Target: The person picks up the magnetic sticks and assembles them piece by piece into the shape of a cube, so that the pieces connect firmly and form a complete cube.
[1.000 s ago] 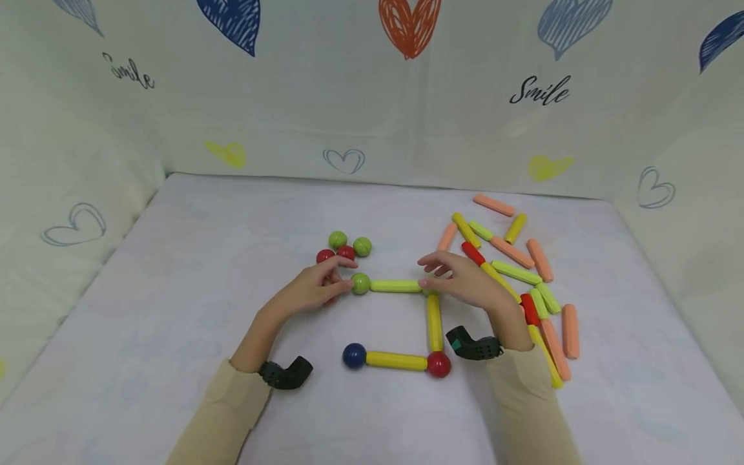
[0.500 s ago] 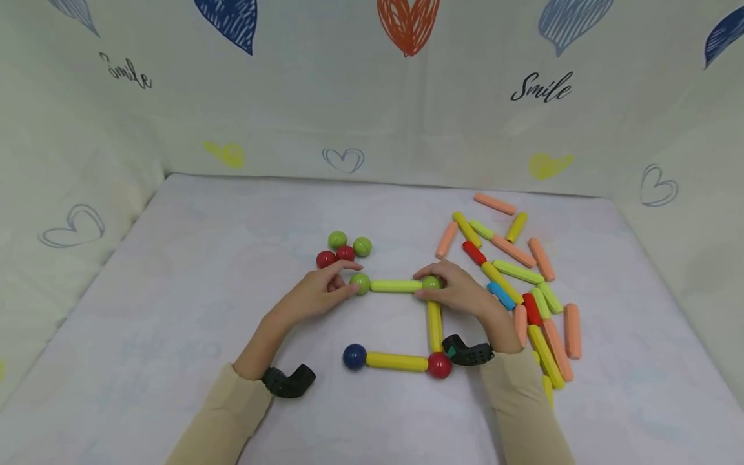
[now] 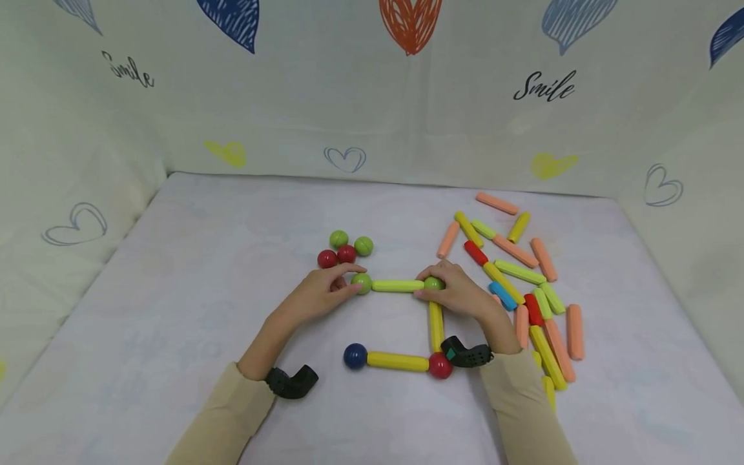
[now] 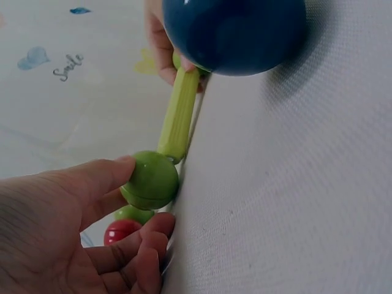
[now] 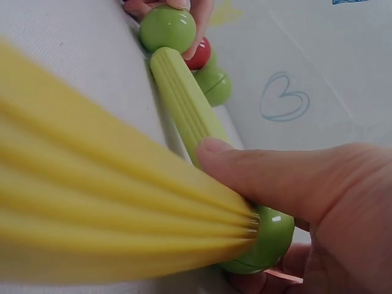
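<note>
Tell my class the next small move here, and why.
Perhaps the right hand should let go and fetch a nearby loose yellow rod: no rod spans the gap between the green ball at the left hand and the blue ball.

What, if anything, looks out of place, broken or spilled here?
Nothing stands out. The green rod lies straight between two green balls, and two yellow rods meet at a red ball. The loose rods on the right are jumbled, but look like spare parts rather than a spill.
</note>
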Tool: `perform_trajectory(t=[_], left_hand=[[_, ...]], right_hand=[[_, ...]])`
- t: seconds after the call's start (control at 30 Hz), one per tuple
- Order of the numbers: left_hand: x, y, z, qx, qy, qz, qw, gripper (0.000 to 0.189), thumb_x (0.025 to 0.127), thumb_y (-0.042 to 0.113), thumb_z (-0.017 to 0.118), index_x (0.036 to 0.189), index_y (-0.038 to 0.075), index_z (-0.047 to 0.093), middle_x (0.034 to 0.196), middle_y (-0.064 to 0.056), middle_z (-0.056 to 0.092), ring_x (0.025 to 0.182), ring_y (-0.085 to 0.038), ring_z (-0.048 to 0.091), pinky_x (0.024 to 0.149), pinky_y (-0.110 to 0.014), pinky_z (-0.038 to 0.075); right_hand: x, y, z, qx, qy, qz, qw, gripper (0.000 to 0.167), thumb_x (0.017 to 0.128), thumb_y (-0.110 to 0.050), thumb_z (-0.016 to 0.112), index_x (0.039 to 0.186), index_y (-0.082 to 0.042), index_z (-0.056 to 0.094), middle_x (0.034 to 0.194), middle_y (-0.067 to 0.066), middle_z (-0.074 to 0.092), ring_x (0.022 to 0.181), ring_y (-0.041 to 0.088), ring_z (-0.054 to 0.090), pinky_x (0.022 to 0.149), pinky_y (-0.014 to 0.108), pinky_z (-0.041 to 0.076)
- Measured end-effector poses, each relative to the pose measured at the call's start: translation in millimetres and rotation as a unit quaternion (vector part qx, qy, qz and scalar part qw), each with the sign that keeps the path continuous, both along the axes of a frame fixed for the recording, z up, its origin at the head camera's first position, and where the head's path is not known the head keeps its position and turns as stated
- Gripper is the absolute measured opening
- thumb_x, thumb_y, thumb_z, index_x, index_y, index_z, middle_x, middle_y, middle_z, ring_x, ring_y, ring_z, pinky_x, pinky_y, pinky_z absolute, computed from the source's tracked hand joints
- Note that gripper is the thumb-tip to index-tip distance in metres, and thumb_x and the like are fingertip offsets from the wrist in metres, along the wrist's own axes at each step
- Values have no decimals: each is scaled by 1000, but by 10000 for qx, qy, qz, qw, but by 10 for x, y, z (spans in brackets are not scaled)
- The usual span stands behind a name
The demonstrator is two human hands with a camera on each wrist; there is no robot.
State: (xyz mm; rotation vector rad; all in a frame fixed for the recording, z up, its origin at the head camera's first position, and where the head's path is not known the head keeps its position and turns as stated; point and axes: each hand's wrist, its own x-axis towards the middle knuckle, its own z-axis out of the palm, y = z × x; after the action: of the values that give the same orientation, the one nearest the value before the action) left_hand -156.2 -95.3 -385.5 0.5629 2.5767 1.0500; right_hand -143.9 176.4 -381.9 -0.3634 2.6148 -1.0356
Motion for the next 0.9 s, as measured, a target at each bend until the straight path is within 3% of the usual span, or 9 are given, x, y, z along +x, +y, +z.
perform_trajectory(t=[0.43, 0.57, 0.67, 0.77, 0.9], left_hand=[[-3, 23, 8, -236, 74, 47, 9997, 38, 90, 31, 60, 127, 21, 56, 73, -2, 53, 62, -14, 45, 55, -25, 36], [-1, 13, 11, -234, 104, 38, 9997, 38, 91, 31, 59, 126, 20, 56, 74, -2, 54, 63, -14, 46, 55, -25, 36], [0, 8, 10, -229, 110, 36, 9997, 37, 91, 31, 59, 126, 19, 56, 74, -2, 54, 63, -14, 46, 55, -25, 37], [-3, 10, 9, -199, 130, 7, 9997, 37, 91, 31, 59, 126, 19, 56, 74, -2, 54, 62, -13, 46, 55, -25, 37], [-14, 9, 15, -183, 175, 0, 9997, 37, 91, 31, 59, 126, 19, 57, 73, -2, 54, 63, -13, 46, 56, -25, 37]], right_hand=[[-4, -5, 14, -29, -10, -32, 10000, 26, 89, -26, 62, 108, -8, 62, 100, 11, 53, 97, 27, 41, 75, 32, 34], [15, -17, 51, 42, -48, -159, 9999, 42, 87, -26, 65, 121, -4, 54, 110, 16, 51, 99, 27, 46, 81, 35, 40], [44, -35, 113, 271, -338, -294, 9986, 61, 84, -28, 68, 131, 1, 41, 114, 18, 47, 96, 26, 48, 81, 36, 43], [87, -53, 189, 495, -821, -370, 9947, 73, 83, -30, 69, 134, 4, 30, 101, 16, 50, 82, 22, 51, 70, 32, 45], [119, -64, 248, 530, -1155, -424, 9910, 72, 85, -28, 67, 134, 2, 24, 73, 9, 50, 57, 18, 49, 57, 27, 41]])
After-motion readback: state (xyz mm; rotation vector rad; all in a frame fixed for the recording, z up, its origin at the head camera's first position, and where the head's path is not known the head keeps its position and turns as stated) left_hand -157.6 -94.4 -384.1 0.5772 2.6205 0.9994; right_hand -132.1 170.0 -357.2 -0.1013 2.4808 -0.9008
